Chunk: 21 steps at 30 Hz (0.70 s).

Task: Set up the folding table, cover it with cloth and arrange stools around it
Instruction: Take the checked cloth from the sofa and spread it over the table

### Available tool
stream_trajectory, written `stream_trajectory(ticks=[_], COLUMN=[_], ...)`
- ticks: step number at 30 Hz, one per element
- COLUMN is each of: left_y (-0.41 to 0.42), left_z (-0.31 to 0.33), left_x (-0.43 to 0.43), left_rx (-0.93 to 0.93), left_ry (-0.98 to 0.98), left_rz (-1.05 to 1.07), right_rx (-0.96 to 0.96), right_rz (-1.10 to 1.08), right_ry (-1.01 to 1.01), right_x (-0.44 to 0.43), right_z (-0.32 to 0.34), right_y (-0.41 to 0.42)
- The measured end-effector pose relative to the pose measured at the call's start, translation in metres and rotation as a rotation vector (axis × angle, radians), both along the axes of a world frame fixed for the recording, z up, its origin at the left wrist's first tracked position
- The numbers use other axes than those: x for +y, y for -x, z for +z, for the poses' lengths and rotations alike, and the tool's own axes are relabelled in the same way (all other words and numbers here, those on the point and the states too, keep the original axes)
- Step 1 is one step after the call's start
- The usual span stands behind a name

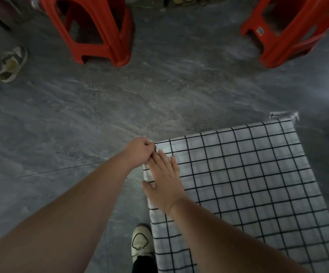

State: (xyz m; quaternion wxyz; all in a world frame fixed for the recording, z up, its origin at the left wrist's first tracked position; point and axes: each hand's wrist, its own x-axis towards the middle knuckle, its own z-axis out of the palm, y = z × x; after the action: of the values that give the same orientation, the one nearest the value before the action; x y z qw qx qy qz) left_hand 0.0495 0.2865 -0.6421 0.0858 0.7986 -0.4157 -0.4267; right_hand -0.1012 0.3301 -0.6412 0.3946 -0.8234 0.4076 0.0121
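Fingers [148, 144] of your left hand [140, 152] pinch the checked cloth [248, 184] at its corner; your right hand [164, 184] presses it flat, fingers straight.

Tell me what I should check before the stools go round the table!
1. Is the cloth smooth on top: ok.
2. Near corner finished: not ok; the left hand pinches it and the right hand presses flat beside it.
3. Far corner neat: cannot tell, it looks bunched.
4. Table legs locked: cannot tell, hidden under the cloth.
5. Stools at the table: not ok; the left red stool and the right red stool stand apart from it on the floor.
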Motion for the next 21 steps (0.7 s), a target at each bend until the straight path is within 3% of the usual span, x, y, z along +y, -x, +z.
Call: stream_trajectory(ticks=[4, 8, 11, 13, 14, 17, 19, 21], left_y=[0.005, 0.008, 0.015, 0.022, 0.028, 0.056, 0.076, 0.089], left_z=[-0.003, 0.000, 0.005, 0.006, 0.006, 0.012, 0.015, 0.010], left_x=[-0.001, -0.002, -0.004, -0.002, -0.003, -0.011, -0.019, -0.025], left_rx=[-0.021, -0.098, -0.335, -0.449, -0.450, -0.340, -0.288, -0.296], left_ry=[-0.023, -0.048, -0.132, -0.060, 0.073, 0.340, 0.309, 0.227], left_rz=[0.064, 0.007, -0.180, -0.215, -0.235, -0.352, -0.361, -0.354], right_rx=[-0.246, -0.540, -0.553, -0.433, -0.353, -0.002, 0.254, 0.390], right_rz=[-0.246, -0.646, -0.805, -0.751, -0.677, -0.342, -0.159, -0.087], right_ry=[-0.288, -0.625, -0.556, -0.354, -0.235, 0.139, 0.243, 0.267], right_x=[-0.013, -0.024, -0.033, -0.044, -0.052, -0.087, -0.112, -0.128], right_z=[0.008, 0.022, 0.033, 0.038, 0.038, 0.029, 0.020, 0.010], right_y=[0.002, 0.009, 0.029, 0.050, 0.062, 0.103, 0.125, 0.140])
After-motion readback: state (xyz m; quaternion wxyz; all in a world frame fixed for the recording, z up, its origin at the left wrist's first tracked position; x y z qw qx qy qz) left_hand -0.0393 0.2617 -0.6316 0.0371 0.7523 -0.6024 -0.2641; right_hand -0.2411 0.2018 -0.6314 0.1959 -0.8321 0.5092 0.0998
